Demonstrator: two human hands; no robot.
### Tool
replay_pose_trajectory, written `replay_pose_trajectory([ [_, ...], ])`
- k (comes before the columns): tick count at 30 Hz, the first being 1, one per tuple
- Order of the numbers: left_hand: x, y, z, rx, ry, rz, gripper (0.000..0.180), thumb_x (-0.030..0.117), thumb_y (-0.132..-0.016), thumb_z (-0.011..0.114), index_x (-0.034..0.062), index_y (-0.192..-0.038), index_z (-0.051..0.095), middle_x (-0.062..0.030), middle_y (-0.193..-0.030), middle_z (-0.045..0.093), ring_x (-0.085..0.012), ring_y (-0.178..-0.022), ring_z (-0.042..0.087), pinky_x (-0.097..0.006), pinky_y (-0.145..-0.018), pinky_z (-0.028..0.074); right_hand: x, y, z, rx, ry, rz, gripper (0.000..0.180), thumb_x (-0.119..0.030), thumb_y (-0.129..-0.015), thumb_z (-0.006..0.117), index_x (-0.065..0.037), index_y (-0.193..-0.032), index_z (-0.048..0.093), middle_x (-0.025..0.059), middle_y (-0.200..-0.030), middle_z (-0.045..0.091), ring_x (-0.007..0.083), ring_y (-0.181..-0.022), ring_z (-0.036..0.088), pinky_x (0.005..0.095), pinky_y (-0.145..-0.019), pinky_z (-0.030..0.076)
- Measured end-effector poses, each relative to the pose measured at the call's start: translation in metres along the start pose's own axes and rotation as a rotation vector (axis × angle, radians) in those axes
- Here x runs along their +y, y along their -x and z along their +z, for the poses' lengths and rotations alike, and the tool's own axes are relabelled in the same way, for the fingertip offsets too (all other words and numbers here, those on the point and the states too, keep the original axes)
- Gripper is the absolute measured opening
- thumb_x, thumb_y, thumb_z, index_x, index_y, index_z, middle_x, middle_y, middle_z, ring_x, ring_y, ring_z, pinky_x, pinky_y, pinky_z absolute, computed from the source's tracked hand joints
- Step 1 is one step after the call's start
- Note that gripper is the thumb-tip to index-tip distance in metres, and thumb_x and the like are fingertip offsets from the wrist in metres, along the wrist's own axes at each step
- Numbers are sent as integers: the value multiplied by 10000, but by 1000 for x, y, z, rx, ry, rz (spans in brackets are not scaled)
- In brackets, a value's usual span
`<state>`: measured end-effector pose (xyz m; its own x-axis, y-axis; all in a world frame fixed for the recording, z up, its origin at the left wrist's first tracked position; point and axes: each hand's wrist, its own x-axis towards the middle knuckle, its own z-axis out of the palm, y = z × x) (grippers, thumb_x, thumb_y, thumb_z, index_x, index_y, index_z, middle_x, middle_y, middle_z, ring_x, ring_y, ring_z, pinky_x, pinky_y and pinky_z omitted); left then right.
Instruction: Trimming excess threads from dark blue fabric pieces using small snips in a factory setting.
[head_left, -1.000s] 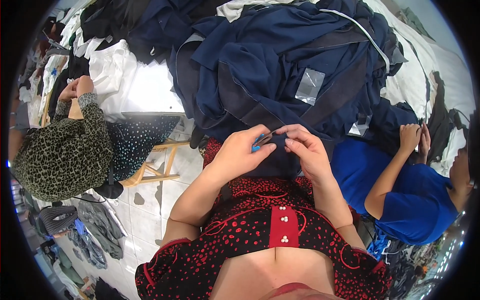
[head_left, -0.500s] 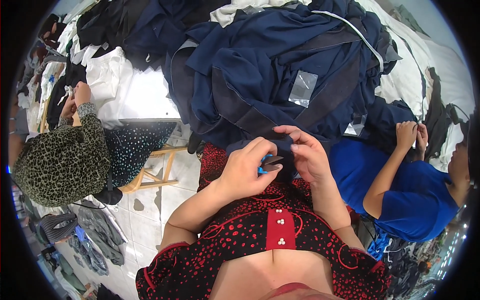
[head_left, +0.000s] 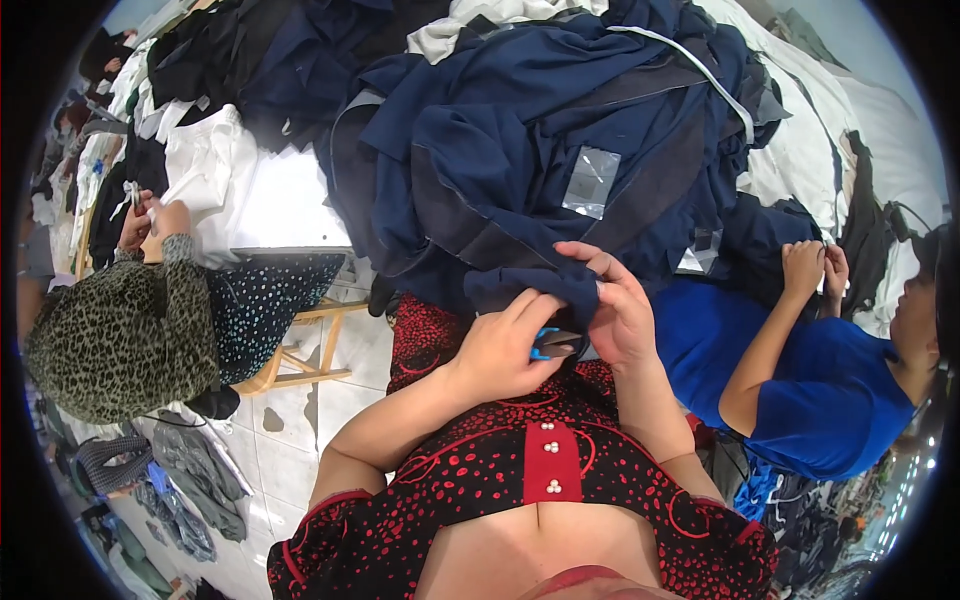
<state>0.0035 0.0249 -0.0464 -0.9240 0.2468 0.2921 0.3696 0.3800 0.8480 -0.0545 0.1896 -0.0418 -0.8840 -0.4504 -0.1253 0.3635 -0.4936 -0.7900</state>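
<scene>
A pair of small thread snips (head_left: 556,346) with blue handles and dark blades is tucked in my left hand (head_left: 500,348). The same hand's fingertips rest against a folded edge of a navy garment (head_left: 520,286) in front of my chest. My right hand (head_left: 622,318) grips that edge from the other side, thumb and fingers closed on the cloth. The fold stands raised between the two hands, just short of a big heap of navy garments (head_left: 470,130). Where the fingertips meet the cloth is partly hidden.
The heap, with a clear plastic packet (head_left: 591,183) on it, covers the table before me. A co-worker in a blue top (head_left: 820,400) handles dark cloth close on my right. Another in a leopard-print top (head_left: 120,335) works at left near a wooden stool (head_left: 300,372).
The navy fold between my hands has been lifted and turned up more into view. My left hand and the snips have shifted slightly right and down.
</scene>
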Motion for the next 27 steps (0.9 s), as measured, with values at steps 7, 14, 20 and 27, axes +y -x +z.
replay_pose_trajectory([
  [7,-9,-15,17,167,298,-25,270,50,-762,624,13,-1013,535,-150,-858,584,-338,-815,603,-373,-685,474,9,0,2,49,573,-324,91,-93,-840,585,-11,-859,549,155,-1324,417,157,-1050,487,282,-879,402],
  [14,-11,-13,0,146,307,-136,224,60,-768,633,17,-949,507,-93,-845,533,-210,-733,555,-308,-639,447,1,3,8,72,935,-392,79,-73,-799,602,3,-805,578,190,-1247,482,218,-1030,517,314,-864,401],
  [20,-12,-18,8,205,129,-51,325,50,-709,649,15,-996,503,-152,-871,559,-351,-787,598,-386,-651,483,-4,3,18,54,1003,-411,60,-42,-785,615,9,-800,587,178,-1240,492,197,-944,543,304,-826,415],
  [27,-26,-30,-22,63,275,11,64,47,-838,569,-10,-865,556,-51,-823,548,-134,-665,516,-246,-599,402,-21,5,7,-14,1019,-290,76,-58,-816,604,12,-805,578,145,-1226,493,118,-829,534,251,-757,427],
])
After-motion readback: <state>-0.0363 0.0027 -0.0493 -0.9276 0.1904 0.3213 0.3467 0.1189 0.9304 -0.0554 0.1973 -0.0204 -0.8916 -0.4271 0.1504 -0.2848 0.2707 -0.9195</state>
